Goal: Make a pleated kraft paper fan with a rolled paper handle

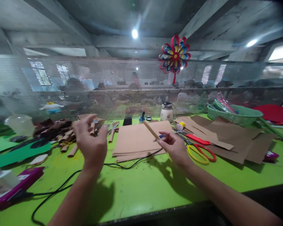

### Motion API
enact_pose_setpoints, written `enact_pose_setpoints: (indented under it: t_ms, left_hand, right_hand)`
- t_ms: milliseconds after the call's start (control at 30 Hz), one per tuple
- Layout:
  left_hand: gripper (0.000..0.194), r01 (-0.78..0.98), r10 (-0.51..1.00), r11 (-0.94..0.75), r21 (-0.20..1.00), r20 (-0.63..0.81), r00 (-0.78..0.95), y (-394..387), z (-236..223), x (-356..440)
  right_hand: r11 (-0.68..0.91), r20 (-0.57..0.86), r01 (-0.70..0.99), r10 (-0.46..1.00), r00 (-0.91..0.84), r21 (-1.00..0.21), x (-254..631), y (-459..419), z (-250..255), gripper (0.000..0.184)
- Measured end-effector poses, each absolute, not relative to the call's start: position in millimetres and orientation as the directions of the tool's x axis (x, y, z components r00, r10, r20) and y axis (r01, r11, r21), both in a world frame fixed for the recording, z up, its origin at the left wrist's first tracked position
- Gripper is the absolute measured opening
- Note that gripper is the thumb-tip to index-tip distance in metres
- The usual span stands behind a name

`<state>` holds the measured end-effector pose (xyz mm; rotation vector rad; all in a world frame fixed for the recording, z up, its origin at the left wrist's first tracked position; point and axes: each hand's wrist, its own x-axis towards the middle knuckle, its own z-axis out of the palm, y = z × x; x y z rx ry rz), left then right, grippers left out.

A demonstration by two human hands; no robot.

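Note:
My left hand [91, 138] is raised over the green table [136, 185], fingers curled round a small brown paper roll [92, 128] pinched at the fingertips. My right hand [173, 146] is closed on a thin wooden stick [151, 129] that slants up to the left over a stack of brown paper sheets [136, 141]. A small blue object shows at the right hand's fingertips. Several rolled brown paper tubes [67, 141] lie just left of my left hand.
Red and yellow scissors [199, 147] lie right of my right hand, with more brown paper [228, 138] and a green basket [235, 114] beyond. A black cable [68, 183] crosses the table. A white jar [167, 112], a perforated screen and a paper pinwheel [174, 56] stand behind. A pink box [16, 185] sits left.

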<state>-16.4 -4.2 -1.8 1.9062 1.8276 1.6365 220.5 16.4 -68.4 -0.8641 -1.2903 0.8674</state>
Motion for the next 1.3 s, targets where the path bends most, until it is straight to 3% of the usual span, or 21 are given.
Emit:
enact_pose_setpoints:
  t_ms: [33,100,133,167,233,333,500,733,933,1167,1300]
  left_hand:
    - [0.045,0.614,0.635,-0.417,0.671,0.698,-0.332,-12,-6,-9]
    - [0.030,0.564,0.702,-0.478,0.673,0.679,-0.216,-22,-20,15]
    - [0.029,0.517,0.785,-0.482,0.707,0.611,-0.102,-25,-28,29]
    - [0.031,0.372,0.904,-0.415,0.830,0.423,0.064,-25,-35,42]
    - [0.036,0.087,0.948,-0.246,0.965,0.221,0.227,-19,-44,60]
    - [0.036,-0.195,0.945,-0.124,0.973,0.176,0.275,-6,-46,69]
    - [0.026,-0.437,0.965,-0.032,0.899,0.141,0.221,7,-44,68]
    - [0.024,-0.478,0.975,0.015,0.878,0.093,0.201,17,-56,63]
    - [0.022,-0.492,0.974,0.080,0.867,0.037,0.222,21,-68,53]
    - [0.018,-0.505,0.964,0.141,0.851,-0.001,0.267,16,-72,55]
    - [0.015,-0.475,0.961,0.113,0.873,0.025,0.274,15,-74,56]
  right_hand:
    - [0.427,0.422,-0.060,0.903,0.082,-0.902,219,17,-69,0.041]
    - [0.425,0.419,-0.076,0.904,0.079,-0.902,215,16,-68,0.042]
    - [0.425,0.420,-0.083,0.905,0.074,-0.901,212,14,-68,0.042]
    - [0.427,0.422,-0.090,0.904,0.070,-0.900,209,12,-67,0.043]
    - [0.434,0.430,-0.098,0.901,0.066,-0.895,203,7,-66,0.042]
    - [0.440,0.434,-0.102,0.898,0.069,-0.892,198,1,-64,0.040]
    - [0.433,0.431,-0.102,0.901,0.036,-0.896,196,-3,-65,0.038]
    - [0.393,0.399,-0.073,0.911,-0.105,-0.917,198,-6,-71,0.040]
    - [0.416,0.393,0.082,0.896,-0.208,-0.905,211,3,-69,0.030]
    - [0.171,0.168,-0.016,0.937,-0.307,-0.985,210,5,-65,0.039]
    - [0.101,0.120,-0.073,0.941,-0.316,-0.992,210,1,-69,0.047]
